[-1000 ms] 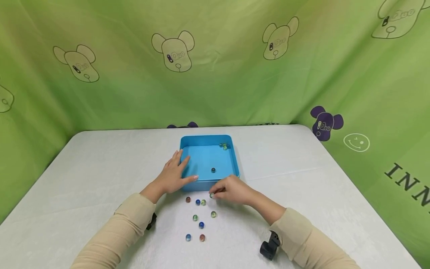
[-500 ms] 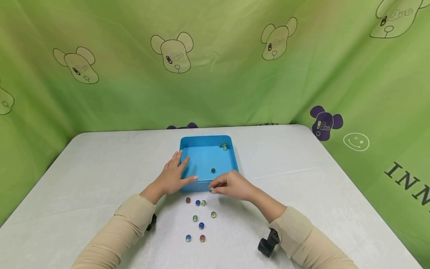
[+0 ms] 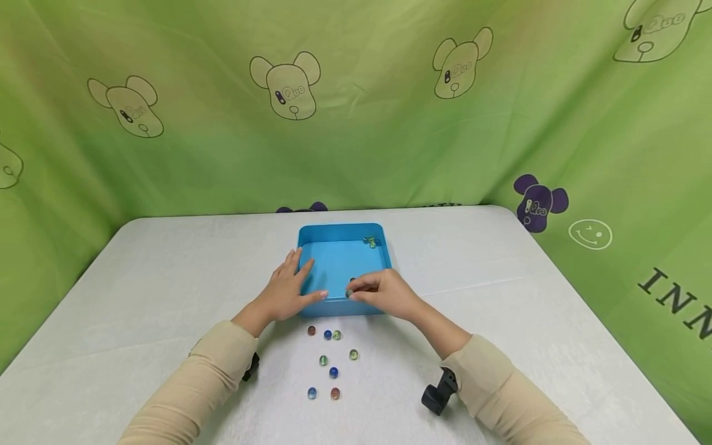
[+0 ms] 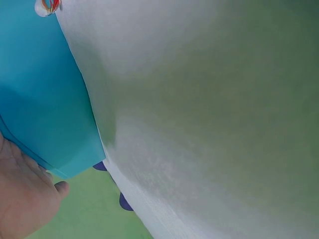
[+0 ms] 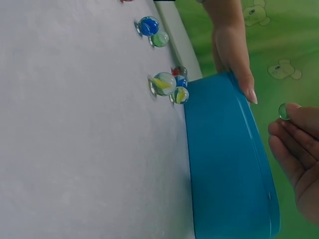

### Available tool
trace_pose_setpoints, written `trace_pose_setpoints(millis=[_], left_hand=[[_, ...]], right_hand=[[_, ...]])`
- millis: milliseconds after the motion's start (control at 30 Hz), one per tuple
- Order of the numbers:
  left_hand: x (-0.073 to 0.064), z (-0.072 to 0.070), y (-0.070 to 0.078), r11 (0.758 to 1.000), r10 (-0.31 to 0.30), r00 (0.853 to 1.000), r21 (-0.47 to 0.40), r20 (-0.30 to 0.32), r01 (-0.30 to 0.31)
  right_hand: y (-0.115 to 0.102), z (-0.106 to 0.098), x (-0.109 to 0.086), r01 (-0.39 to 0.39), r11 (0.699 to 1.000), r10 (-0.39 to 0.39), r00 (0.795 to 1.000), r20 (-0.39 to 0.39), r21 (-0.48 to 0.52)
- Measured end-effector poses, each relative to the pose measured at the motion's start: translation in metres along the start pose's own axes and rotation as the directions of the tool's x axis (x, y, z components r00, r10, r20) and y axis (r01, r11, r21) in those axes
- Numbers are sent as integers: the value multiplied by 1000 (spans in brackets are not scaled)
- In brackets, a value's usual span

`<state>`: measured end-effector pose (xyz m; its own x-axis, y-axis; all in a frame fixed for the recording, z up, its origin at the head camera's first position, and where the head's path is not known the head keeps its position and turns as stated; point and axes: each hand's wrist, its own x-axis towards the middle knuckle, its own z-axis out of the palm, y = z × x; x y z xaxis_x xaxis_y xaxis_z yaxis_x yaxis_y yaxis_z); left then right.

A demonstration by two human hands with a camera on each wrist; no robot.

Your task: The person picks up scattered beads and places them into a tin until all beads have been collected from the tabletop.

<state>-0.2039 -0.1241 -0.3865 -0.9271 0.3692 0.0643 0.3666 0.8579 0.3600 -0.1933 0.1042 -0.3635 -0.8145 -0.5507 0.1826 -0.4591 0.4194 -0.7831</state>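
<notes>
A square blue box (image 3: 328, 262) with low walls stands on the white-covered table. My left hand (image 3: 283, 289) rests at its left front corner, fingers spread and thumb along the front rim. Between thumb and fingertips my right hand (image 3: 386, 293) pinches a clear green marble (image 5: 284, 111), over the front part of the box. A few marbles (image 3: 372, 243) lie in the box's back right corner; a dark marble near the front is mostly hidden behind my right fingers. In the left wrist view, the left hand (image 4: 27, 194) touches the box's rim.
Several loose marbles lie on the table before the box, among them a brown-red marble (image 3: 311, 330), a dark blue marble (image 3: 334, 372) and a light blue marble (image 3: 312, 393). A green printed curtain (image 3: 356, 154) hangs behind the table (image 3: 473, 266) and at its sides.
My right hand has lifted the pinched marble from just in front of the box up and forward over its front rim. The left hand has stayed at the corner.
</notes>
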Motion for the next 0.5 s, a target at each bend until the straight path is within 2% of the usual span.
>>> trace_pose_setpoints(millis=[233,500], left_hand=[[1,2,-1,1000,1,1000,-3,-1,-1],[2,2,-3,1000,-2,1000,-8,2,2]], right_hand=[[6,-2,10,-19,1000,20,999,-30,25],[14,-2,21,-39,999,39,997,-65,8]])
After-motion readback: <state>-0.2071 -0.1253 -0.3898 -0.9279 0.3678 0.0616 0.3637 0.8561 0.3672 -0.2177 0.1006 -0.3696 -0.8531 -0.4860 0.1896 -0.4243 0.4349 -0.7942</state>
